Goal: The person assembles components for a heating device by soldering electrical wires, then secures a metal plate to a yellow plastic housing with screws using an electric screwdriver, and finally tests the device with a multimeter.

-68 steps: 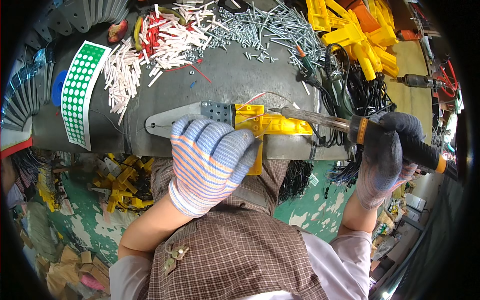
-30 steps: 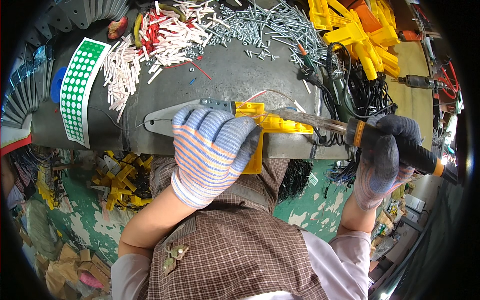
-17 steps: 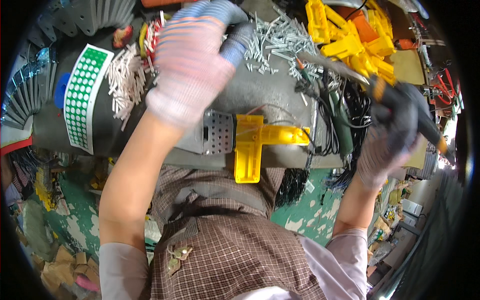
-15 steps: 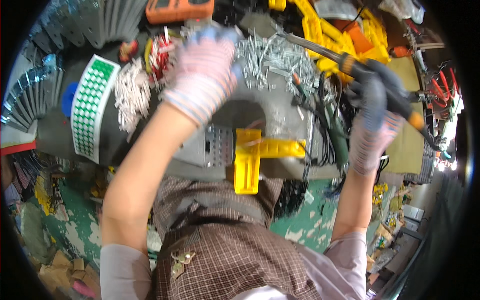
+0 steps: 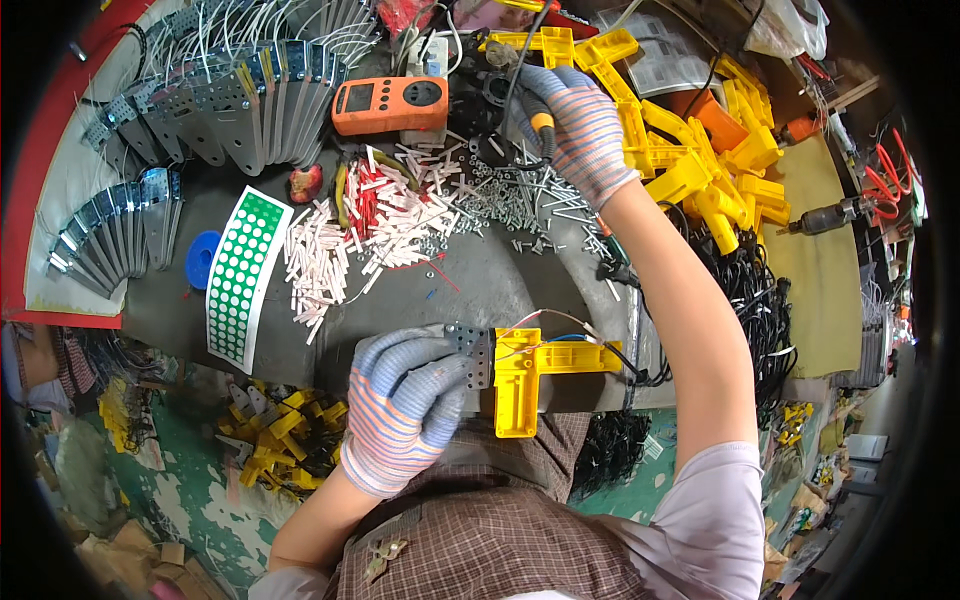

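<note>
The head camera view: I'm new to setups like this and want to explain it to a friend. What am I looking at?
There is no robot here: one person works in striped gloves, seen from a fisheye camera on their head, so straight edges look bent. The left hand has its fingers on a perforated metal plate beside a yellow plastic housing with thin wires. The right hand is stretched away, next to a black tool handle with an orange band; its grip is hard to make out. On the dark work surface lie white strips, screws, a green sheet with white dots and an orange device.
</note>
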The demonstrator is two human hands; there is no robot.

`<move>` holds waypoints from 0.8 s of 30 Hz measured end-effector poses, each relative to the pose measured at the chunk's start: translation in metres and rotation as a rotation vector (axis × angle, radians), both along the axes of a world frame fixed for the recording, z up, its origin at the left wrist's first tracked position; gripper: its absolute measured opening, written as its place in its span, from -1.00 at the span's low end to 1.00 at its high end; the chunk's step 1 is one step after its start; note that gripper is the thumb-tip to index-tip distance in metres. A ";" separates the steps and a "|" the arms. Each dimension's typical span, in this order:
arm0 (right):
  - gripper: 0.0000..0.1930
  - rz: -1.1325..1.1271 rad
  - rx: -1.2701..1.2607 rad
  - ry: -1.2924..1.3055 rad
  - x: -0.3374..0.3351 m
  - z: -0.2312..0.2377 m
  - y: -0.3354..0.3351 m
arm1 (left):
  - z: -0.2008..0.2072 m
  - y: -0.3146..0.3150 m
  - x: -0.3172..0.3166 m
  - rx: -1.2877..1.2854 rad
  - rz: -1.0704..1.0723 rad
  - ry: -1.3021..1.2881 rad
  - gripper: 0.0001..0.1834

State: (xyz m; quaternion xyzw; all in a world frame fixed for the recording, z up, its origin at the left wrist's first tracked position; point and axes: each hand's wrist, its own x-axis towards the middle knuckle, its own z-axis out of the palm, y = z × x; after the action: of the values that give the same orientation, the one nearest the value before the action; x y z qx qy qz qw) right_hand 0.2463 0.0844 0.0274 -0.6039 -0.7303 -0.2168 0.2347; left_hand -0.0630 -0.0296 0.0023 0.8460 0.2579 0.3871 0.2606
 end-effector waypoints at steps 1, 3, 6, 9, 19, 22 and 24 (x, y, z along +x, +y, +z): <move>-0.56 -0.003 0.025 -0.035 -0.005 0.000 0.002 | 0.002 0.002 0.003 0.001 -0.001 0.005 -0.73; -0.55 0.017 0.039 -0.030 -0.011 0.003 -0.012 | 0.006 0.003 0.008 0.027 -0.067 -0.020 -0.79; -0.54 0.062 0.034 -0.038 -0.017 -0.004 -0.016 | 0.004 -0.001 0.013 0.021 -0.069 -0.008 -0.76; -0.52 -0.016 -0.032 -0.124 -0.018 -0.010 -0.013 | 0.003 -0.005 0.019 0.016 -0.113 -0.005 -0.74; -0.57 -0.090 -0.134 0.331 -0.022 0.004 -0.081 | 0.006 0.003 0.003 -0.067 -0.079 0.032 -0.74; -0.68 -0.084 -0.268 0.421 -0.019 0.005 -0.172 | -0.001 0.004 -0.008 -0.375 0.039 -0.147 -0.77; -0.71 -0.134 -0.343 0.516 -0.021 -0.001 -0.223 | 0.000 0.015 -0.006 -0.403 0.030 -0.167 -0.73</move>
State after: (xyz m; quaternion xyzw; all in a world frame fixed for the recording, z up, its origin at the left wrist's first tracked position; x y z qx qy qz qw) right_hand 0.2249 -0.1388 0.0267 -0.7166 -0.6311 0.0549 0.2920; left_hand -0.0686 -0.0141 0.0027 0.7379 0.3202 0.4002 0.4391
